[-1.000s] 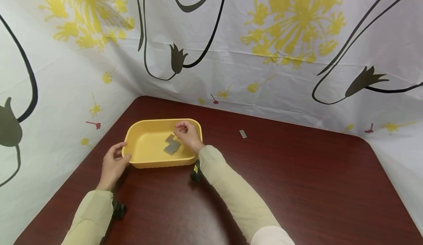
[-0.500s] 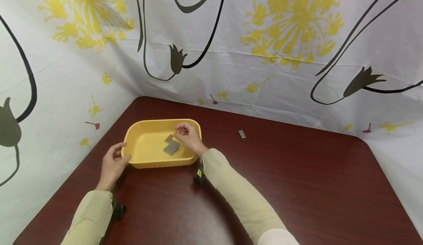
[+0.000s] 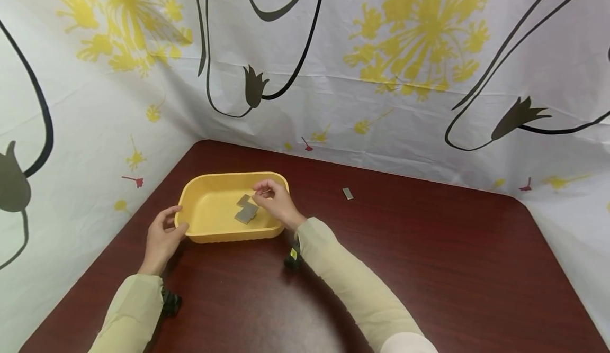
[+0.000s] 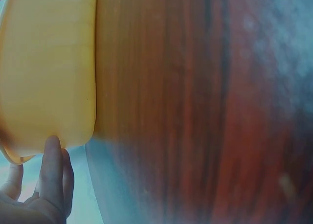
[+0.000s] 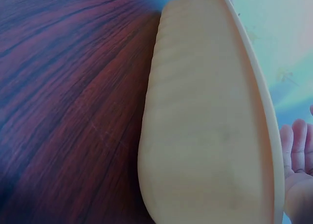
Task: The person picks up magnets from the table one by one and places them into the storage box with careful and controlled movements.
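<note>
A yellow plastic tray [image 3: 229,234] stands on the table with a few small flat grey pieces [image 3: 246,213] lying in it, some overlapping. My left hand [image 3: 162,239] holds the tray's left end, thumb near the front corner and fingers at the rim. In the left wrist view, fingers [image 4: 51,175] touch the outer wall. Over the tray's right part is my right hand [image 3: 278,205], thumb and fingers together on what looks like a thin flat piece [image 3: 261,191], seen edge-on. The right wrist view shows only curled fingers [image 5: 298,145] beyond the rim; the piece is hidden there.
Another small grey flat piece [image 3: 348,193] lies on the dark red-brown table [image 3: 429,247], right of the tray. A white cloth with printed flowers [image 3: 333,104] hangs behind the table and along its left side.
My right hand and forearm have shifted slightly right, still over the tray. The left hand, the tray and the grey pieces keep their places, while the head view has turned a little.
</note>
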Motion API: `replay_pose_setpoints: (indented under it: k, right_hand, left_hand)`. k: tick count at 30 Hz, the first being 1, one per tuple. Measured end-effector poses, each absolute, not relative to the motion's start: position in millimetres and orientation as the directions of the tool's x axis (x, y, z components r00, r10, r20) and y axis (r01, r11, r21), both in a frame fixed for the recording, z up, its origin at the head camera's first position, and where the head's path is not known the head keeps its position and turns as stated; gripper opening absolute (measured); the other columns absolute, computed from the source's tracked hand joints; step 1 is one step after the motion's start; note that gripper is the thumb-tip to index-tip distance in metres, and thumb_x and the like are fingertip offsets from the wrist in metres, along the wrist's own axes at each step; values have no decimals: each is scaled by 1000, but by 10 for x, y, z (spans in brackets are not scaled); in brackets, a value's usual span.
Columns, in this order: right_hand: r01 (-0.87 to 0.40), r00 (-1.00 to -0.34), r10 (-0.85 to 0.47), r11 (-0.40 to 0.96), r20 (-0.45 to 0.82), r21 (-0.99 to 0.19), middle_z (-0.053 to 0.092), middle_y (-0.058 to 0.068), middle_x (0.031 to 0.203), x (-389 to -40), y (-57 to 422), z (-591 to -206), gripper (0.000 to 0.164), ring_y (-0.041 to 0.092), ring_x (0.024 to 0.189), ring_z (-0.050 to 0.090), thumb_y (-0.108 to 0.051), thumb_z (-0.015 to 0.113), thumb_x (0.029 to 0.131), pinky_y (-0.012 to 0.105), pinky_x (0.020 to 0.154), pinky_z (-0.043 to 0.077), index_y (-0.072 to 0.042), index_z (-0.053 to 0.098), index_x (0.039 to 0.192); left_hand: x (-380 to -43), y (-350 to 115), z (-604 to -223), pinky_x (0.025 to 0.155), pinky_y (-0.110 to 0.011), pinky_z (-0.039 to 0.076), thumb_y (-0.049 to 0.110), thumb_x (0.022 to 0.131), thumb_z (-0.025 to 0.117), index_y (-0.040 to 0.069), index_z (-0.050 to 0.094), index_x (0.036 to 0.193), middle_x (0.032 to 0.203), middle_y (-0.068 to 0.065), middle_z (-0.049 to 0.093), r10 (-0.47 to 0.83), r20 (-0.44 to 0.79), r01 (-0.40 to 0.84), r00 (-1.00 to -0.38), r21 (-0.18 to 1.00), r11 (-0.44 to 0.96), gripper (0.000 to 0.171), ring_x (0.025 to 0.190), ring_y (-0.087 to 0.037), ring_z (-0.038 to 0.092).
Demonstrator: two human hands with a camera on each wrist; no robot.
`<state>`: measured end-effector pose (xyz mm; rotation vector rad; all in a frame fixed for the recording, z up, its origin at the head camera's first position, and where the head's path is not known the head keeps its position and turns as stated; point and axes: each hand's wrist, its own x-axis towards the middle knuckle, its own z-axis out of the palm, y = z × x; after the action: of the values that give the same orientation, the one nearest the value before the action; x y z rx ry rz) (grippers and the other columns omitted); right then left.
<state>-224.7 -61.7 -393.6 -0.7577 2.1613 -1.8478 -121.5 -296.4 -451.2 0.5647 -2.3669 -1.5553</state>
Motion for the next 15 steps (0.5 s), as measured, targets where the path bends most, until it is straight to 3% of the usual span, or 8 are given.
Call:
replay_pose_setpoints:
  k: [15]
  right_hand:
    - [-260,-852,-483,55,203,-964,55,16,86,-2140,-407,-3957,21,15,74,50,6,57,81,16,63,42,15,54,99]
  left_hand:
    - [-1194,-2962,-4507,62,-18,48,10,84,50,5,40,131,107,-13,44,-440,4,-169,-898,920,354,48,71,4,51]
